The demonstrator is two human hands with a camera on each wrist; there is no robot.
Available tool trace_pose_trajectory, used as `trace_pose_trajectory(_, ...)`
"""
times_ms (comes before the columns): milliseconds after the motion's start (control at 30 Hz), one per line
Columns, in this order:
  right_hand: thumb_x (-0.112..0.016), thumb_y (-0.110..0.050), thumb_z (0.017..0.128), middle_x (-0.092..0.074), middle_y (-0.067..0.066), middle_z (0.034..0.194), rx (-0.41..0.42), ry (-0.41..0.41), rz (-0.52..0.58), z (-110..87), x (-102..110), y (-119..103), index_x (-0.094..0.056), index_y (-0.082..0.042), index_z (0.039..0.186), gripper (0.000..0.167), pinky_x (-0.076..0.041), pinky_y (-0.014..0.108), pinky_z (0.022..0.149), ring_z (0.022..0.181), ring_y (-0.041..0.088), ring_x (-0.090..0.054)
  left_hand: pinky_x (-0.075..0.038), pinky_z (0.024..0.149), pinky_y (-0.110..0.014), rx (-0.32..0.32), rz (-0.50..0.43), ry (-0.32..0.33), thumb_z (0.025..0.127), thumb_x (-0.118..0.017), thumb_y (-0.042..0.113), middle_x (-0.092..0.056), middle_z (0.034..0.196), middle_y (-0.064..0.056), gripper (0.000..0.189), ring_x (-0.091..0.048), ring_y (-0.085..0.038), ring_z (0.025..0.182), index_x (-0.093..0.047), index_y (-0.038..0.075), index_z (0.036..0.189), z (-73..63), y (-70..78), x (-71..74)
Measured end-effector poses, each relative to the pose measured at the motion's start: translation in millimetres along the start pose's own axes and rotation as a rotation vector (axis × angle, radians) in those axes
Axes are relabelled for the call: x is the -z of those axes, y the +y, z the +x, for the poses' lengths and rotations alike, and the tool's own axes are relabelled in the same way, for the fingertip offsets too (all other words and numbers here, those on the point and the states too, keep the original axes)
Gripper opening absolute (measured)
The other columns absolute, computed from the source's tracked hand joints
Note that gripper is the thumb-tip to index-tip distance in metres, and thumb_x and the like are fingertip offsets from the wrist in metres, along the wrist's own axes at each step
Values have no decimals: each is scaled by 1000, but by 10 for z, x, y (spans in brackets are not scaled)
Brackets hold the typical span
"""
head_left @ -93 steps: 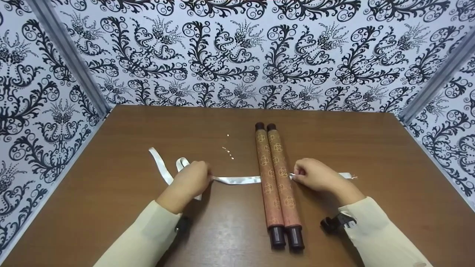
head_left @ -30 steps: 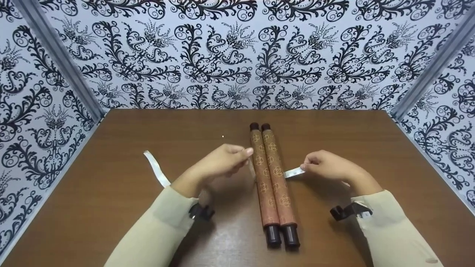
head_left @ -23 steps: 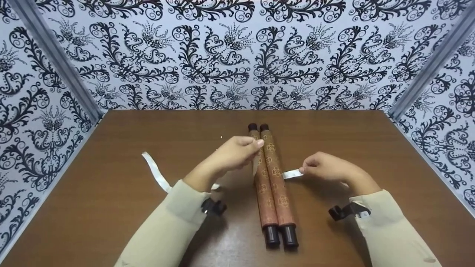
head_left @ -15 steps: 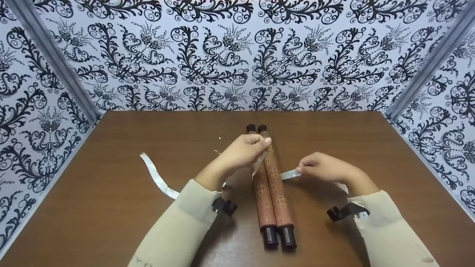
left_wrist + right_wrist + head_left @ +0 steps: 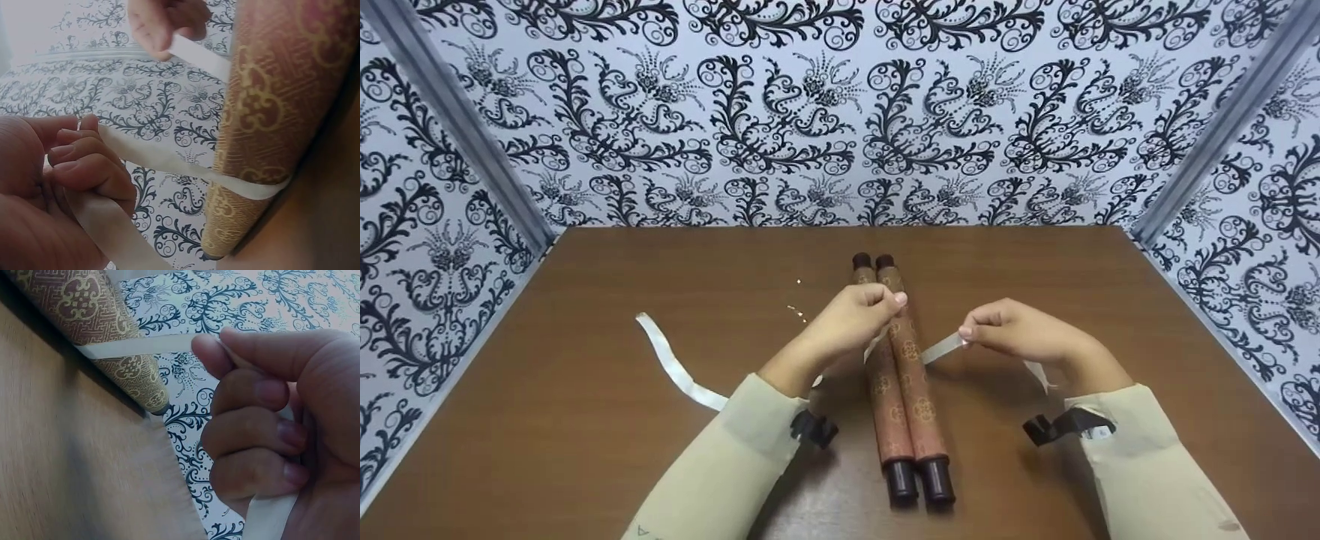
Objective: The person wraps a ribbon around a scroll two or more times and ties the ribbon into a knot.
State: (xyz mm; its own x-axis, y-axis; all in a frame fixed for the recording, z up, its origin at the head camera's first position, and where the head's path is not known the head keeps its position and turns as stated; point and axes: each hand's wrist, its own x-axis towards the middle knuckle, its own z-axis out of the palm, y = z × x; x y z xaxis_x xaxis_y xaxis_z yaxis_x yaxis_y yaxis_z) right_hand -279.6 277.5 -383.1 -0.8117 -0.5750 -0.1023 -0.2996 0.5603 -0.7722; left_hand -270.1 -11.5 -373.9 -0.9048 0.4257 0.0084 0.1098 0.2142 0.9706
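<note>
Two rolled scrolls (image 5: 911, 375) with gold-patterned brocade and dark end knobs lie side by side on the table. A white ribbon (image 5: 942, 348) passes beneath them and comes up on both sides. My left hand (image 5: 851, 319) pinches the ribbon's left part between thumb and forefinger above the left scroll; in the left wrist view the ribbon (image 5: 163, 163) bends round the scroll's edge (image 5: 264, 112). To the right, my right hand (image 5: 1024, 330) pinches the other part, drawn up at a slant. In the right wrist view a tail of ribbon (image 5: 270, 517) hangs below the curled fingers.
The ribbon's long left end (image 5: 675, 367) lies curved on the brown table (image 5: 607, 450). Small white bits (image 5: 796, 311) are scattered left of the scrolls. Patterned walls (image 5: 840, 112) enclose the table at the back and sides.
My left hand has come from left of the scrolls to above them, lifting its ribbon part off the table. My right hand has raised its part slightly. Both kept their pinch.
</note>
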Motion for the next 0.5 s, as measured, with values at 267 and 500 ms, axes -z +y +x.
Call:
trace_pose_trajectory(267,-53,-17,108,-43,-10,57,71,28,224,-72,99,-12,-70,-8,97,23,-25,24,45,50,3,-33,-36,66,-27,-10,101,29,106,-58,29,-48,74,5,34,-44,-12,70,-67,-1,94,15,-61,-49)
trace_pose_trajectory(500,-48,-12,109,-40,-9,58,127,103,376,-154,181,-80,-71,-18,94,29,-17,34,47,50,11,-27,-35,64,-28,-8,130,33,106,-59,31,-45,73,5,36,-40,-13,69,-65,1,87,18,-115,-44)
